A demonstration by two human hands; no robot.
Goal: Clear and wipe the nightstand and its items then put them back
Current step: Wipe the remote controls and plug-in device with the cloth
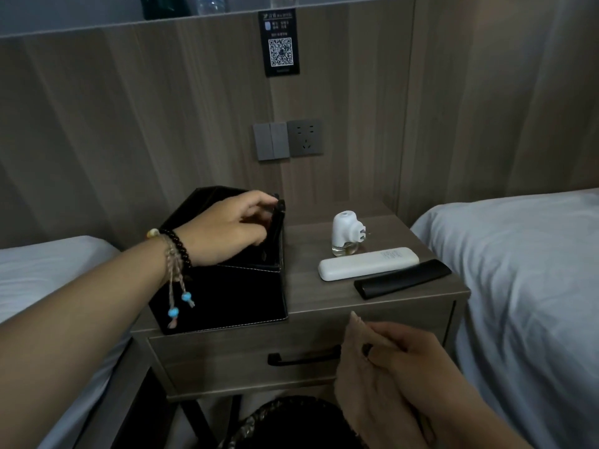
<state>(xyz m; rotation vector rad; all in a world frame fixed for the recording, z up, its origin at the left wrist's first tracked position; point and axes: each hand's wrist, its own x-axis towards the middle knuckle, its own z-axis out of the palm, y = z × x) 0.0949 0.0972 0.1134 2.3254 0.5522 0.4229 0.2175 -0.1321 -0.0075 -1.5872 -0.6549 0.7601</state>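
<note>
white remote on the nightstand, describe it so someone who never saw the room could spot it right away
Between the two beds stands a wood-grain nightstand. On its right half, the white remote lies flat in front of a small white plug-in vaporizer. Unlike the black remote lying nearer the front edge, it is white.
</note>
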